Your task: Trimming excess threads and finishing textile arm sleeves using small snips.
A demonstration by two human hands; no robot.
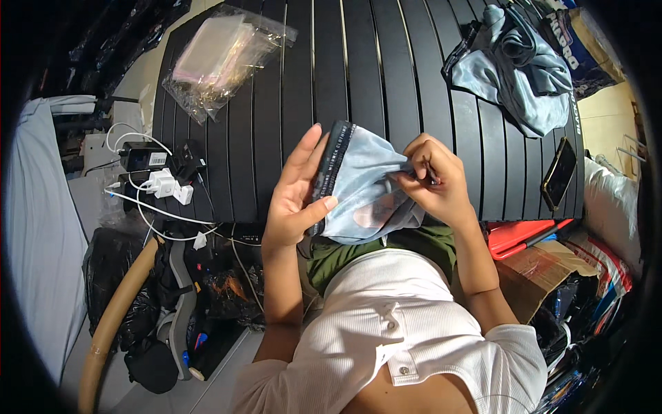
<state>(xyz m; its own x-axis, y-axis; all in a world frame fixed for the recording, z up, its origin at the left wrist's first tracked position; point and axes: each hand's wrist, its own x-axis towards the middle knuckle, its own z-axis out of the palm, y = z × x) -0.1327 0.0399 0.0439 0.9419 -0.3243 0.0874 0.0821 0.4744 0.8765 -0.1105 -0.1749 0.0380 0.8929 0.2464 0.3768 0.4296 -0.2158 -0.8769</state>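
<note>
Blue-grey patterned fabric garment (369, 183) with black lettered waistband (334, 162), left hand (293, 196) grasping waistband side, right hand (436, 176) pinching its bunched cloth

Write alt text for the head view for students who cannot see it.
A person's left hand and right hand hold a pale blue-grey garment, the left at its dark band, the right gripping its opposite side. Beyond it, a black slatted table bears clear plastic packets at upper left, heaped similar fabric at upper right and a phone below it.
</note>
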